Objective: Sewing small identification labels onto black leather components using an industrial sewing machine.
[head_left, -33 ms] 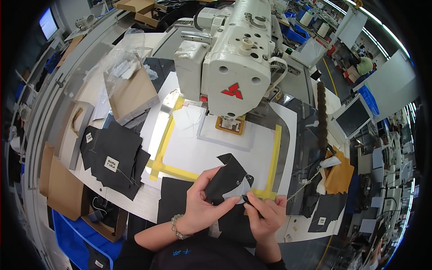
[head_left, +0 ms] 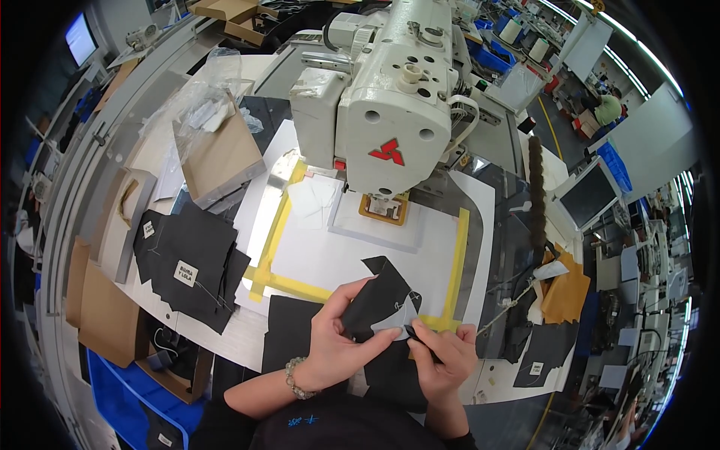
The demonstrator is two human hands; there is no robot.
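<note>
My left hand (head_left: pixel 337 349), with a beaded bracelet at its wrist, is closed on a black fabric piece (head_left: pixel 373 301). The piece is folded up in front of me, and part of a pale grey patch (head_left: pixel 394 321) shows on it under my left thumb. Fine loose threads lie on the black face. My right hand (head_left: pixel 444 361) pinches the right edge of this piece, thumb and fingers together beside the grey patch. A small dark bit shows at those fingertips; its kind I cannot make out. More black fabric (head_left: pixel 289 330) lies left of my left hand.
Ahead stands a white sewing machine (head_left: pixel 394 127) over a white sheet (head_left: pixel 300 259) edged with yellow tape. Black labelled pieces (head_left: pixel 196 262) are stacked at left, near cardboard boxes (head_left: pixel 105 307) and a blue bin (head_left: pixel 112 386). A black labelled piece (head_left: pixel 546 364) and tan material (head_left: pixel 564 289) lie right.
</note>
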